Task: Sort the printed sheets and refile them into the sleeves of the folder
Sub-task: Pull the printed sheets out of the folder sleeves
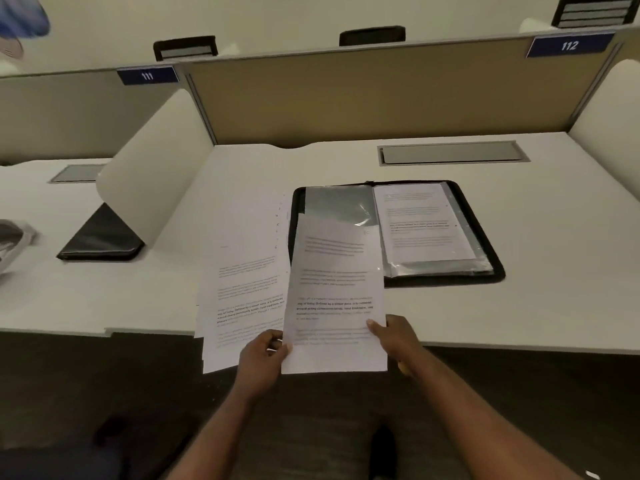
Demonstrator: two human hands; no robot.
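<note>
A black zip folder (pixel 491 261) lies open on the white desk, its clear sleeves showing. The right-hand sleeve holds a printed sheet (pixel 420 223). The left sleeve (pixel 337 202) looks grey and shiny. I hold one printed sheet (pixel 334 296) by its lower corners, its top edge over the folder's left sleeve. My left hand (pixel 265 355) pinches the lower left corner. My right hand (pixel 393 336) grips the lower right edge, thumb on top. A pile of printed sheets (pixel 246 282) lies left of the folder, overhanging the desk's front edge.
A white curved divider (pixel 156 168) separates this desk from the neighbouring one, where a closed black folder (pixel 100 242) lies. A tan partition (pixel 363 95) backs the desk, with a grey cable hatch (pixel 450 154) in front of it. Dark floor lies below the desk edge.
</note>
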